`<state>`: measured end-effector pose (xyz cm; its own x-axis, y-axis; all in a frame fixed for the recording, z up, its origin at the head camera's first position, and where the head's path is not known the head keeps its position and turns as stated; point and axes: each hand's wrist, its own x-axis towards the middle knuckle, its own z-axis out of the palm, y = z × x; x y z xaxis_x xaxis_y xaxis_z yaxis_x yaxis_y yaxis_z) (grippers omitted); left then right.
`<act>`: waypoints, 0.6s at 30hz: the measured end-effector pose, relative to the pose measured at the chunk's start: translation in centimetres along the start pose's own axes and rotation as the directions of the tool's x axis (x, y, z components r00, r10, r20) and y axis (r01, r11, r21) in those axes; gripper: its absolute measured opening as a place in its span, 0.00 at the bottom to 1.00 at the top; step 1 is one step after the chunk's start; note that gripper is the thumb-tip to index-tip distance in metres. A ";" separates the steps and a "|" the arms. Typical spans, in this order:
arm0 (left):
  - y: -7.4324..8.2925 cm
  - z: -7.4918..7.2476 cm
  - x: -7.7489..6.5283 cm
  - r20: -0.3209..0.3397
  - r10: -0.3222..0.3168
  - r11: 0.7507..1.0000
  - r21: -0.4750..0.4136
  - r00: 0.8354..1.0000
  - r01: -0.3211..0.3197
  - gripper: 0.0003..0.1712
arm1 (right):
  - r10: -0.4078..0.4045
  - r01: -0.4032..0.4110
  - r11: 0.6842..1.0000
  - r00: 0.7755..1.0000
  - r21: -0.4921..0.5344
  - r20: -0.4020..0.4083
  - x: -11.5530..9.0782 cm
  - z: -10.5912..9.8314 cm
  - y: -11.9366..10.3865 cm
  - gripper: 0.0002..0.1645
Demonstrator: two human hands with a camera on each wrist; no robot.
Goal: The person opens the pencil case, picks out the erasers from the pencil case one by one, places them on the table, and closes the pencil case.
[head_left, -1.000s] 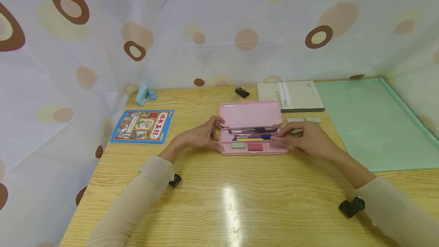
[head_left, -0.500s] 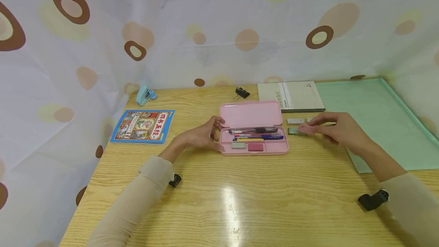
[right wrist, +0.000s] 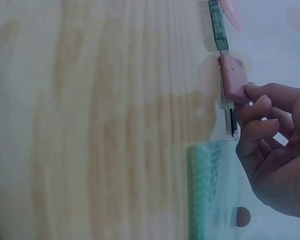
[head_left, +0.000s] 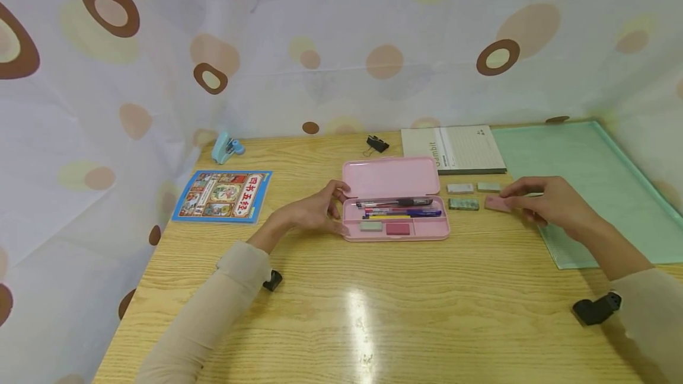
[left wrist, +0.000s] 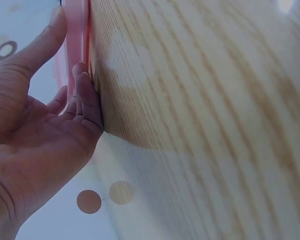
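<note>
An open pink pencil case (head_left: 392, 178) lies mid-table. My left hand (head_left: 313, 211) holds its left end, thumb at the front corner and fingers toward the hinge. Inside are several pens (head_left: 397, 212), a pale green eraser (head_left: 371, 226) and a dark pink eraser (head_left: 398, 229); the front right compartment holds nothing. To the right of the case, my right hand (head_left: 552, 203) pinches a pink eraser (head_left: 497, 204) between thumb and fingers, low over the wood. Beside it lies a green patterned eraser (head_left: 463, 204), with a white eraser (head_left: 460, 188) and another pale green eraser (head_left: 488, 186) behind them.
Behind the erasers lies a notebook (head_left: 453, 148), and a translucent green folder (head_left: 603, 194) covers the right side. A black binder clip (head_left: 377, 144) is at the back. On the left are a blue picture book (head_left: 222, 196) and a light blue hole punch (head_left: 225, 148).
My right hand has carried the pink eraser from over the case's front right compartment rightward, past the green patterned eraser. The left hand has stayed on the case.
</note>
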<state>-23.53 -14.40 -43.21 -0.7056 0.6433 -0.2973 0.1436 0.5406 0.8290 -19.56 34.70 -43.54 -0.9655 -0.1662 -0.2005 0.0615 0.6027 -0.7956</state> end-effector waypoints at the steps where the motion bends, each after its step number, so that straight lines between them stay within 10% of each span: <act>1: 0.0 0.0 0.0 0.001 0.001 1.000 0.001 1.000 -0.001 0.51 | -0.004 0.004 1.000 1.000 0.001 0.001 0.0 0.0 0.1 0.20; 18: -0.1 0.0 0.1 -0.004 0.007 1.000 0.005 1.000 -0.007 0.51 | -0.045 0.049 0.991 0.998 0.121 -0.034 0.5 0.8 -0.9 0.24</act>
<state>-23.66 -14.42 -43.32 -0.7073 0.6451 -0.2891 0.1524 0.5385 0.8287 -19.91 33.50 -43.38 -0.9754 -0.1662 -0.1449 0.0446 0.4949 -0.8678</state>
